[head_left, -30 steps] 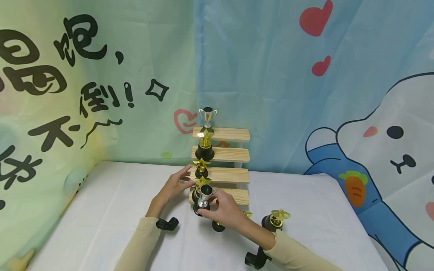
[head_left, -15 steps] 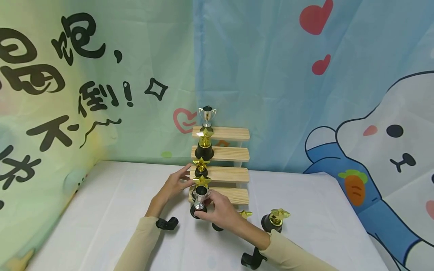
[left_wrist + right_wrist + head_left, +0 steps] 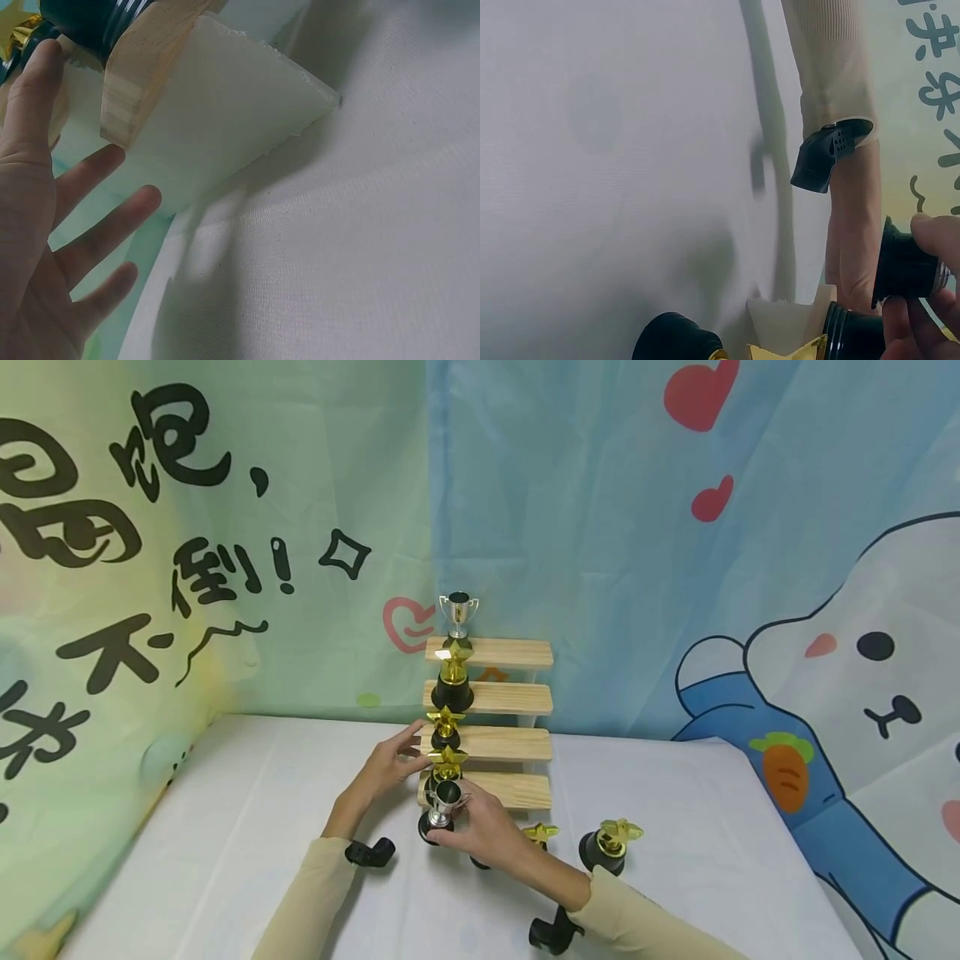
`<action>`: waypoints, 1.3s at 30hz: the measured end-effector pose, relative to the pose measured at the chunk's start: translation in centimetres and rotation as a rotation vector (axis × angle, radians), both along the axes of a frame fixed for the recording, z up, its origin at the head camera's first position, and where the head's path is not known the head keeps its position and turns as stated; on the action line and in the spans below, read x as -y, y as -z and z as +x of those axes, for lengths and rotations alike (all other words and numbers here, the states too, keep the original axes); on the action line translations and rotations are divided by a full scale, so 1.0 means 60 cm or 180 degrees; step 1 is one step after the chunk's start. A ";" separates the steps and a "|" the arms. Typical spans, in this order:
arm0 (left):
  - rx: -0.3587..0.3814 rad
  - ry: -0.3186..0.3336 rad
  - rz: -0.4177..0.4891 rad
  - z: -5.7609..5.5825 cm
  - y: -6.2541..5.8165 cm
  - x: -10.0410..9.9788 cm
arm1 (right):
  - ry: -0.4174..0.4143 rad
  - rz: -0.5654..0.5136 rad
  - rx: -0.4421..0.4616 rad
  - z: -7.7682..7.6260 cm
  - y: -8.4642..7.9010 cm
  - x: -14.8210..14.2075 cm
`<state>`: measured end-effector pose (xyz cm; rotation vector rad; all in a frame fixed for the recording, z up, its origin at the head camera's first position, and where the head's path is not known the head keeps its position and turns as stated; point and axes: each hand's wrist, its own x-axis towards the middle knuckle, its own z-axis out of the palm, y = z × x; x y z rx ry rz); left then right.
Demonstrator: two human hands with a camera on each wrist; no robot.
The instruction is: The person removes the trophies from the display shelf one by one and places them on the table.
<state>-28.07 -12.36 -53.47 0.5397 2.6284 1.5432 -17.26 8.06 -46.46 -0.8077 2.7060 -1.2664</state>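
Note:
My right hand pinches a small silver trophy cup near its black base, in front of the lowest step of a wooden stepped shelf. My left hand is at the shelf's left side; its fingers are spread in the left wrist view, and contact is hard to confirm. Along the shelf's left end stand another silver trophy cup on the top step, a gold star trophy below it, a smaller star trophy, and a star trophy partly hidden behind the held cup.
A gold star trophy leans or lies on the white table at the right. Another star trophy is partly hidden by my right hand. A printed cloth backdrop rises behind the shelf.
My right hand has shifted slightly left and the silver cup has come left with it, in front of the lowest star trophy. My left hand stays by the shelf.

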 end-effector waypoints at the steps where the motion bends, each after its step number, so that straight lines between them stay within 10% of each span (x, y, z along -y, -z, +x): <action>1: 0.0006 0.0001 0.0003 -0.001 0.000 0.000 | -0.0007 0.0007 0.0001 -0.001 0.000 0.001; 39: 0.0062 -0.0020 0.0027 0.001 -0.001 0.000 | -0.0066 0.0317 0.0300 -0.003 0.003 0.010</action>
